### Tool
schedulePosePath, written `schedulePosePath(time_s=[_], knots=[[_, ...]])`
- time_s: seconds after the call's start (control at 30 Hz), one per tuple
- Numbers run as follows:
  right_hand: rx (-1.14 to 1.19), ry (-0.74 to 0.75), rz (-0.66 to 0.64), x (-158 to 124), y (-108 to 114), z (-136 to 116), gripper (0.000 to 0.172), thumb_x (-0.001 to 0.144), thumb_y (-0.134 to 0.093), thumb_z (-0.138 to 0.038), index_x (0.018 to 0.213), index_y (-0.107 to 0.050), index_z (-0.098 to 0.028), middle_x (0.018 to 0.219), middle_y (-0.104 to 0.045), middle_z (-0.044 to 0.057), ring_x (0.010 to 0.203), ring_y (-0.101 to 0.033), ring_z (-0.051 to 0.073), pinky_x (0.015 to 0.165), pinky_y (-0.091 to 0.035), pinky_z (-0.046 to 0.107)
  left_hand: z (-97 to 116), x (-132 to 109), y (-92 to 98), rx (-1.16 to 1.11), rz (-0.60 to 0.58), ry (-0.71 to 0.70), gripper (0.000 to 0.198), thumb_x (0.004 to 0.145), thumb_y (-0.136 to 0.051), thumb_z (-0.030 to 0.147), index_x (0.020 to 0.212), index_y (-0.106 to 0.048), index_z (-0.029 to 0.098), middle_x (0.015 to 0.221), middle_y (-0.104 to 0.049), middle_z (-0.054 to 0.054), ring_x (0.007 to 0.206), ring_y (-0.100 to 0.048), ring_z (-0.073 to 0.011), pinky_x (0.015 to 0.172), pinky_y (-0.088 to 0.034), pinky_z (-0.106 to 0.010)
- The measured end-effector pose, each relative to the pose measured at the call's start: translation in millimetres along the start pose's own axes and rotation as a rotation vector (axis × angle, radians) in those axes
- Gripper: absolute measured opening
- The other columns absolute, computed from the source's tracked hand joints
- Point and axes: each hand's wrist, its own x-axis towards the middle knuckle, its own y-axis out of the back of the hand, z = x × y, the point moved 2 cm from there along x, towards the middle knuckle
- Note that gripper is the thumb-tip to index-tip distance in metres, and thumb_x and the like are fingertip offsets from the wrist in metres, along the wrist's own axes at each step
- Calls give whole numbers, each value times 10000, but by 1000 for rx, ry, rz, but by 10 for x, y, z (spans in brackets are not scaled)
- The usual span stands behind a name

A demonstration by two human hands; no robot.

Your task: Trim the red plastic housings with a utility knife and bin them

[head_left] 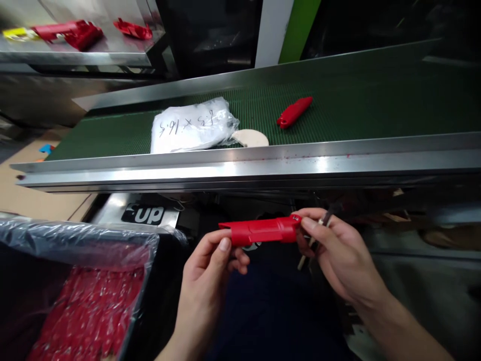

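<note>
A red plastic housing is held level between my two hands, in front of the conveyor. My left hand pinches its left end between thumb and fingers. At the other end, my right hand grips it with thumb and forefinger. A thin tool with a dark handle also sits in my right hand, lying across the fingers; its kind I cannot make out. Farther off, another red plastic part lies on the green conveyor belt.
A plastic bag with handwriting and a pale flat disc lie on the belt behind its metal rail. At lower left stands a black bin lined with clear film, holding several wrapped red parts. Red pieces rest on a metal shelf.
</note>
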Motion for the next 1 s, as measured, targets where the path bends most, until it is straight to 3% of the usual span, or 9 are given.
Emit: schedulePosePath(time_s=[0.2,0.37,0.47,0.57,0.63,0.7,0.77,0.87,1.0], knots=[[-296,186,-39,-115,48,-18,238,874,-677,-329,1088,-652,-227,845,-641,18,676,-589,119,552,-493,207,-20,82,65,-16,52,12,224,876,-641,301,1029,-629,138,757,-688,-61,715,-636,-139,673,-513,-222],[-542,397,-57,-227,-53,-163,191,887,-652,-253,1071,-643,-303,900,-655,-20,703,-617,93,577,-511,145,-66,177,109,-78,60,-20,223,856,-670,295,1017,-649,141,785,-690,-56,736,-650,-149,659,-534,-229],[-589,524,-100,-296,-132,-195,227,886,-622,-169,1074,-621,-294,1032,-632,1,875,-633,124,673,-537,175,-64,192,63,-165,19,-26,253,869,-652,347,1016,-677,143,976,-703,-99,792,-656,-164,668,-548,-252],[-654,674,-261,-394,-220,-213,303,855,-605,-59,1096,-598,-242,1059,-609,36,925,-629,133,755,-546,207,-28,182,-22,-283,-54,-13,353,856,-659,403,1158,-623,223,1336,-574,-101,921,-667,-216,753,-566,-339],[-720,750,-438,-452,-267,-231,334,848,-600,-28,1117,-591,-225,1048,-611,49,901,-638,129,745,-552,209,-2,170,-72,-338,-99,60,404,873,-642,335,1251,-527,251,1349,-564,-115,937,-674,-224,797,-555,-364],[-772,769,-516,-460,-272,-254,314,865,-609,-69,1131,-586,-233,1045,-625,46,892,-644,130,731,-556,208,17,154,-104,-391,-149,170,404,908,-568,277,1292,-457,224,1246,-623,-148,864,-684,-200,758,-549,-332],[-809,730,-419,-403,-237,-280,326,888,-632,-176,1195,-555,-251,1063,-634,36,883,-645,127,723,-558,203,32,130,-114,-406,-210,219,383,924,-500,281,1292,-448,188,1150,-659,-162,731,-668,-164,649,-526,-275],[-886,680,-231,-276,-187,-312,402,922,-603,-251,1309,-494,-254,1172,-610,47,996,-620,148,838,-542,249,26,81,-97,-310,-258,166,374,930,-475,292,1286,-468,176,1075,-670,-140,646,-610,-136,566,-468,-239],[-935,869,-290,-215,-246,-367,433,902,-504,-28,1294,-544,-208,1187,-593,88,1091,-569,203,915,-487,378,-29,15,-69,-155,-229,78,415,893,-567,284,1291,-490,196,1022,-667,-97,638,-589,-119,562,-445,-220]])
